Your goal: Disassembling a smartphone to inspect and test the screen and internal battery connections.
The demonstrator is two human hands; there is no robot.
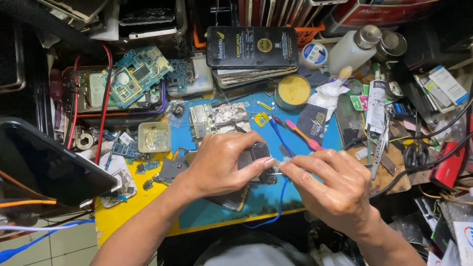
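My left hand [221, 165] grips a small black phone part [258, 153] over the blue work mat [217, 214]. My right hand [327, 184] pinches a tiny whitish piece [281, 164] against the right edge of that black part, thumb and forefinger closed on it. A blue wire [282, 197] runs under both hands and loops off the mat's front edge. Just behind my left hand lies a bare green circuit board [217, 118]. The underside of the black part is hidden by my fingers.
A round tin of yellow paste [293, 91], a pink tool [303, 135], tweezers [378, 152] and scissors [416, 152] lie to the right. Stacked phones [251, 49] stand at the back. A small clear parts box [154, 137] and loose boards sit left; a dark tablet [44, 162] juts in.
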